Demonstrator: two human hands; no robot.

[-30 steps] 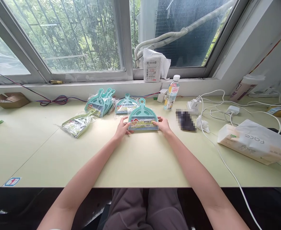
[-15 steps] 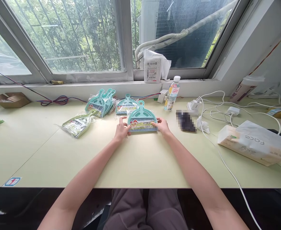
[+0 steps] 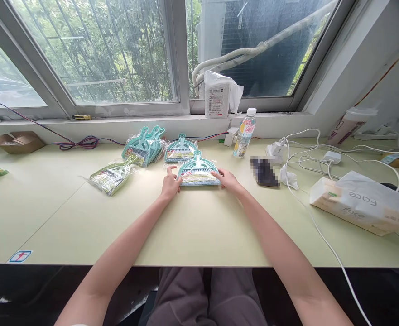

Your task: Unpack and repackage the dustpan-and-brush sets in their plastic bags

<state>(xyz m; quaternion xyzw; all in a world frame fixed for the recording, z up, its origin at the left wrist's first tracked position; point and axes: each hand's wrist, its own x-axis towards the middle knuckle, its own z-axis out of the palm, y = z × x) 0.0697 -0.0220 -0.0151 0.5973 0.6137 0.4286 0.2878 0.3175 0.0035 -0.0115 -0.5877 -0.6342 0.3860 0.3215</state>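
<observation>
A person sits at a pale green table (image 3: 199, 231) before a window (image 3: 117, 54), both bare arms stretched forward. Between the hands, at the middle of the table, is a teal dustpan (image 3: 199, 168) with a brush set in it and a printed label, its handle pointing to the far side. The right hand (image 3: 229, 179) grips its right edge, thumb laid over the top. The left hand (image 3: 170, 184) touches the near left corner with fingers bent; I cannot tell whether it grips or merely rests there. Just beyond lies another teal dustpan (image 3: 180, 151) in clear wrap, and to its left a pile of teal dustpans (image 3: 144, 147). Nearer, on the left, is a green dustpan (image 3: 111, 176), also wrapped. At the far left sit a brown box (image 3: 20, 142) and a coil of cable (image 3: 80, 144). To the right of the hands stand a bottle (image 3: 244, 134) with a white cap, a dark blurred item (image 3: 266, 173), a crumpled tissue (image 3: 289, 177) and white cords (image 3: 308, 158). Farther right lies a tissue pack (image 3: 355, 210). A white package (image 3: 217, 102) stands on the sill.
</observation>
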